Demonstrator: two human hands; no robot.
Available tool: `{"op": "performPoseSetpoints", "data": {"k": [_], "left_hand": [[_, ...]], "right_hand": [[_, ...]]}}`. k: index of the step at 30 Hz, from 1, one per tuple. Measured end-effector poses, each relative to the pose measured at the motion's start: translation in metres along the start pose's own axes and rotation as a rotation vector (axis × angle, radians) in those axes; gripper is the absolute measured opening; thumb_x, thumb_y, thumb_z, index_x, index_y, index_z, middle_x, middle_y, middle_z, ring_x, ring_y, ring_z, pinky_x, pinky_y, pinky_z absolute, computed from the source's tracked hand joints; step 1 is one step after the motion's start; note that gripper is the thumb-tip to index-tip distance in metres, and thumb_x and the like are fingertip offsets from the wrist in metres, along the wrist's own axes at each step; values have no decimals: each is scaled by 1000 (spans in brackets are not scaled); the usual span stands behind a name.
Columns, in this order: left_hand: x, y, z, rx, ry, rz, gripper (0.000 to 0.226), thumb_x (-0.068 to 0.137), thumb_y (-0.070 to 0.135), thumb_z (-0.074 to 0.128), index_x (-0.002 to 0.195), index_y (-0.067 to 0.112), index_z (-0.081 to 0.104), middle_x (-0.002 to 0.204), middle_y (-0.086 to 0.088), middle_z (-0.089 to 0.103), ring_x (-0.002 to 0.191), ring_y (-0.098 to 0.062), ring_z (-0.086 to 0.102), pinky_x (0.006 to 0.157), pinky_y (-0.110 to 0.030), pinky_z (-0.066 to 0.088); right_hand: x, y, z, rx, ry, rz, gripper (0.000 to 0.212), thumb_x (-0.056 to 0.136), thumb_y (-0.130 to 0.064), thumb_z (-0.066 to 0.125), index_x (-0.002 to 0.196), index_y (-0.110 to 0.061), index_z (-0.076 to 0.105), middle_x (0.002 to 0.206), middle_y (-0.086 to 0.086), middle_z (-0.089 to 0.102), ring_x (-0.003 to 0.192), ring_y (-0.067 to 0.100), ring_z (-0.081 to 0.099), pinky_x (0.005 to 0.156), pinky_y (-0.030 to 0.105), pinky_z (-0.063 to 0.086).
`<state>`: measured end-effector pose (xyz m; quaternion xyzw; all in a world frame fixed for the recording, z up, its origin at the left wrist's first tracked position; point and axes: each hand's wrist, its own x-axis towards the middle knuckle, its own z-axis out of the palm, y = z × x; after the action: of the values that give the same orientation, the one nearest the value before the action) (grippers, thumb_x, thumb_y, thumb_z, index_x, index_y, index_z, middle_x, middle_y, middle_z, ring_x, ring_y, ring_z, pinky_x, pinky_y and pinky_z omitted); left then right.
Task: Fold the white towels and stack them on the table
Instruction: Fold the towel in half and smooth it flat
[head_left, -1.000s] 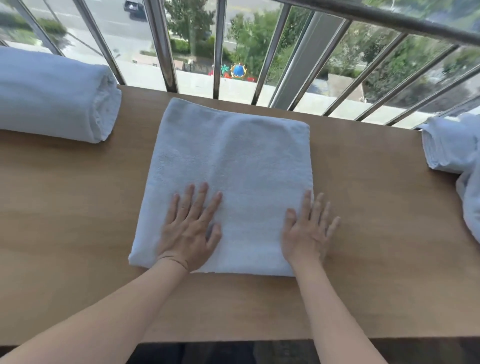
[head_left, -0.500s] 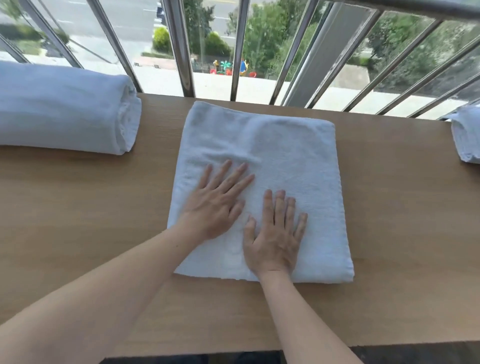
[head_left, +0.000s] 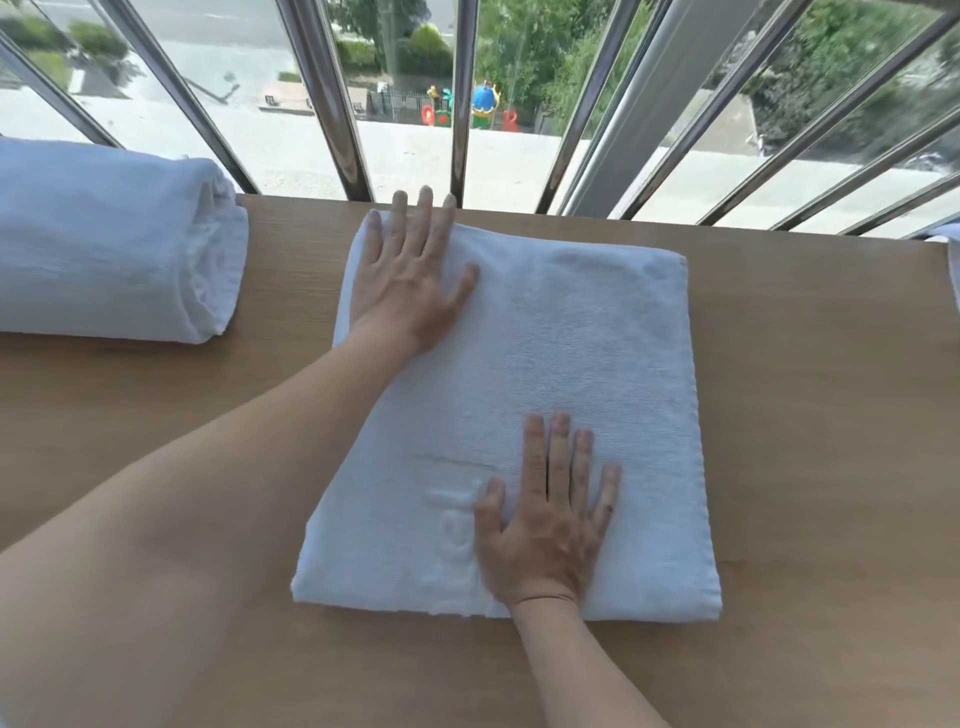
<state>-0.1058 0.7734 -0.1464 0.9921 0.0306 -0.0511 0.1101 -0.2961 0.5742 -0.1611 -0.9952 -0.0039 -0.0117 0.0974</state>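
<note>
The left hand (head_left: 410, 280) has slid from mid-towel up to the folded towel (head_left: 571, 364)'s upper-left corner, fingertips past its edge; the right hand (head_left: 545, 525) has drifted slightly rightward, lower centre.

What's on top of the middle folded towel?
Both hands lie flat on the folded towel: left hand at its far left corner, right hand near the front edge, covering part of the raised lettering. Cloth under both palms is hidden.
</note>
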Motion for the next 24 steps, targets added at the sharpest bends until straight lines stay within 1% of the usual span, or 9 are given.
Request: {"op": "performPoseSetpoints", "data": {"k": [3,5,8,10,12,16,19,21,24], "left_hand": [[-47,9,3,-98,-46,65,73,100,58,18,161,26,-4,169,-3,-12,154,-22,-16,124,-44,-10],[-103,19,14,-71,-64,89,72,101,58,19,162,24,0,169,-2,-10,154,-22,-14,125,-45,-6],[-188,21,29,-17,-31,47,74,101,57,25,162,19,7,170,-3,0,156,-23,-3,125,-47,2],[-220,14,34,11,-9,47,75,101,56,28,162,16,11,170,-5,5,156,-24,4,124,-47,7],[-227,10,34,19,-10,65,75,99,56,31,161,17,14,169,-5,8,156,-25,6,124,-48,10],[-221,16,31,13,-13,48,76,97,55,31,162,19,11,170,-4,4,156,-25,2,124,-48,8],[-224,14,30,28,-33,47,74,99,56,25,162,21,5,169,-3,-3,156,-23,-6,125,-48,5],[-228,12,30,33,-37,55,71,101,56,23,162,25,3,169,-2,-7,155,-22,-11,126,-47,2],[-236,5,29,14,-32,104,64,104,54,22,161,29,6,169,-2,-4,155,-22,-9,126,-46,0]], "right_hand": [[1,0,0,0,8,-2,75,91,-48,40,159,-21,26,167,3,18,155,26,13,122,58,9],[2,0,0,-3,7,-6,75,90,-47,41,159,-20,27,167,4,19,154,26,14,122,59,11],[0,0,1,-3,-1,-15,75,90,-47,40,159,-20,27,167,4,19,154,27,14,122,59,11],[0,1,1,6,-3,-19,75,91,-47,39,159,-20,26,167,4,18,154,27,14,122,59,11],[2,0,0,12,-13,-13,74,91,-47,38,159,-20,26,167,4,18,154,26,14,121,60,11],[1,-2,-5,6,-56,-9,74,92,-49,36,159,-22,24,167,3,17,155,25,12,122,57,8],[2,-3,-9,7,-114,-20,69,95,-50,33,160,-32,20,168,1,12,155,26,6,122,57,2],[-4,4,-13,-6,-167,-93,64,98,-52,29,159,-41,11,169,-4,3,155,26,-4,122,58,-3],[-13,30,-20,-62,-260,-277,62,101,-56,19,158,-44,1,168,-8,-10,154,21,-15,121,57,-9]]}}
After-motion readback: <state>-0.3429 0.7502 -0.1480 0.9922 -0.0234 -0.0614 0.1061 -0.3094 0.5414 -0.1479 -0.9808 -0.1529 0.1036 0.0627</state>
